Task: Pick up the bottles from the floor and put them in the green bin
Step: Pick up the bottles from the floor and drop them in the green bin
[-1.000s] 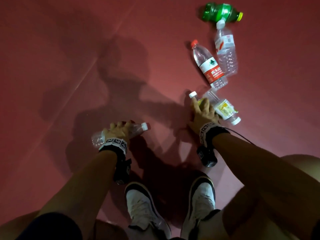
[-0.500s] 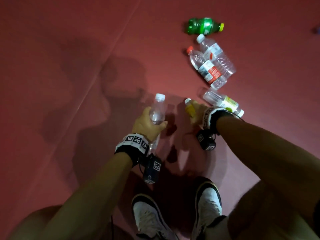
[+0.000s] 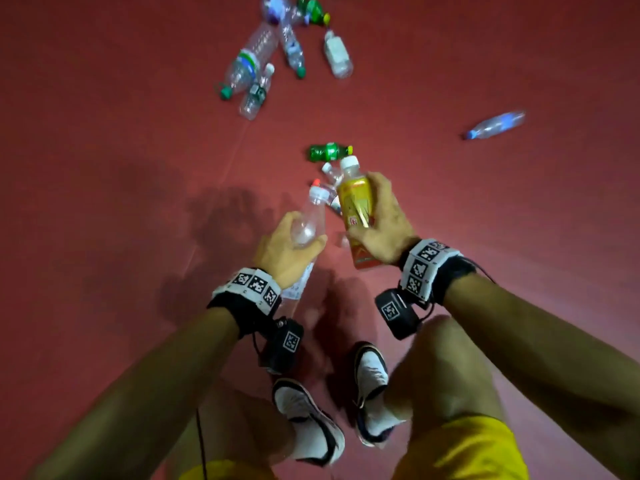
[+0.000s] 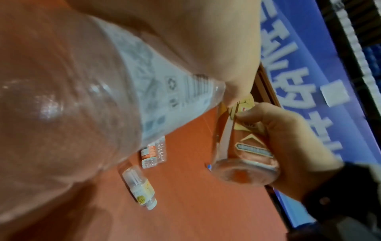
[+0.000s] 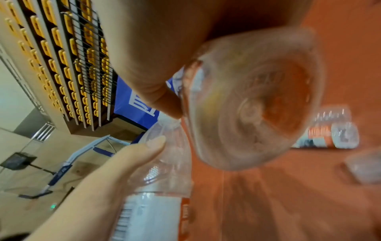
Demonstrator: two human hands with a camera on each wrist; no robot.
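My left hand grips a clear empty water bottle with a white cap, held upright above the red floor; its base fills the left wrist view. My right hand grips a yellow-labelled bottle with a white cap, close beside the clear one; its base fills the right wrist view. A green bottle lies on the floor just beyond both hands. No green bin shows in any view.
Several clear bottles lie in a cluster at the far top of the head view, and one blue-capped bottle lies far right. More bottles lie on the floor below my hands. My shoes stand underneath.
Both hands have lifted their bottles off the floor and drawn together. My head has risen, so more bottles farther off have come into view.
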